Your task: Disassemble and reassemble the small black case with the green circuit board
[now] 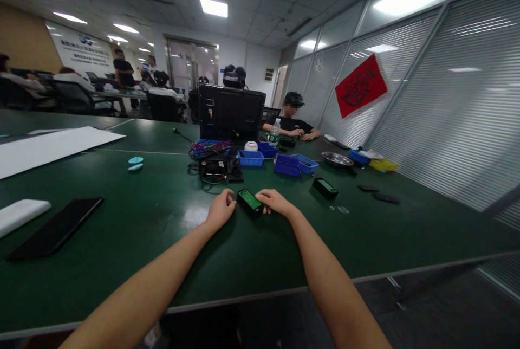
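Your black box already has its green board showing on top, uncovered; what remains to be done, I cannot tell. It sits back from the near edge of the table, oblong, dark-walled, set askew to that edge. Your right hand appears to touch its right side, though whether the fingers grip is unclear; your left hand rests beside it, fingers loosely bent, holding nothing.

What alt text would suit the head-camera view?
A person's right hand touches a small black rectangular box with a green top, left hand beside it, on a dark green table. A similar box lies to the right, blue plastic trays beyond.
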`<state>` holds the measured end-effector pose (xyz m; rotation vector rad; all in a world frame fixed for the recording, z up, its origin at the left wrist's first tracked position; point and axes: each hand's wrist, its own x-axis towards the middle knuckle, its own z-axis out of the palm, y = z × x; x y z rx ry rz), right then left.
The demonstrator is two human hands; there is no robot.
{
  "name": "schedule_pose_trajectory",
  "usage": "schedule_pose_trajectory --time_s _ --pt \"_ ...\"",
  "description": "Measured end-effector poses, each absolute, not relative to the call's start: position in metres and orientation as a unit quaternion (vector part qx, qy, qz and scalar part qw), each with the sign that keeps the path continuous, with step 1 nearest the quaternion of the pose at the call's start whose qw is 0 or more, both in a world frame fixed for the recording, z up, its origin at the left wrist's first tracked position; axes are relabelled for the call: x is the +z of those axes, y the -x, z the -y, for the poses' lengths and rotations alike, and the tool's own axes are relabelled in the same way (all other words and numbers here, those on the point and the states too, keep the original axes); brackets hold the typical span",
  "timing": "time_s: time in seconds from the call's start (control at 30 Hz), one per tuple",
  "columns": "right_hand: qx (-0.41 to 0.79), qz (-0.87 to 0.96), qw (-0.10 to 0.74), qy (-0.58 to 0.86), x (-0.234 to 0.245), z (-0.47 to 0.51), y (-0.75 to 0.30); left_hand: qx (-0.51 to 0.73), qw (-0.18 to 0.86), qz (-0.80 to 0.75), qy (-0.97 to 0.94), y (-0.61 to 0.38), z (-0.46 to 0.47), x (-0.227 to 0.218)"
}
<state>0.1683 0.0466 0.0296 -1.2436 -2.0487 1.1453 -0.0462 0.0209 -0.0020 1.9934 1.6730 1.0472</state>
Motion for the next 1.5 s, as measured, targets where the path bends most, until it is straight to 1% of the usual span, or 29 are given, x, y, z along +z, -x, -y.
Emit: schedule_pose_trajectory --time_s 0.13,0.3,0.53,0.67,0.77,0.93,1.0,1.1,1.27,1.5 --pt "0.450 0.720 0.269 0.454 0.023 -0.049 -0.167 0.355 0.195 -0.565 -0.719 0.043 -0.017 0.001" --pt "0.462 0.682 0.312 0.473 0.020 -0.055 -0.172 0.315 0.163 -0.515 -0.780 0.037 -0.010 0.008" --pt "0.491 0.652 0.337 0.469 0.015 -0.057 -0.178 0.288 0.163 -0.503 -0.798 0.033 -0.005 0.014" --pt "0.481 0.664 0.330 0.468 0.016 -0.055 -0.178 0.275 0.154 -0.493 -0.811 0.033 -0.003 0.014" --pt "0.428 0.694 0.300 0.496 0.021 -0.050 -0.173 0.268 0.144 -0.480 -0.823 0.034 -0.001 0.013" --pt "0.215 0.773 0.229 0.552 0.026 -0.040 -0.158 0.240 0.136 -0.447 -0.851 0.030 0.003 0.014" --pt "0.163 0.764 0.203 0.591 0.025 -0.040 -0.157 0.230 0.135 -0.433 -0.861 0.027 0.002 0.014" --pt "0.132 0.712 0.183 0.665 0.025 -0.046 -0.166 0.229 0.127 -0.420 -0.869 0.024 0.001 0.013" --pt "0.086 0.608 0.184 0.767 0.028 -0.054 -0.192 0.253 0.135 -0.436 -0.853 0.027 -0.002 0.009" --pt "0.029 0.569 0.194 0.799 0.029 -0.050 -0.195 0.283 0.132 -0.458 -0.832 0.032 -0.006 0.005"
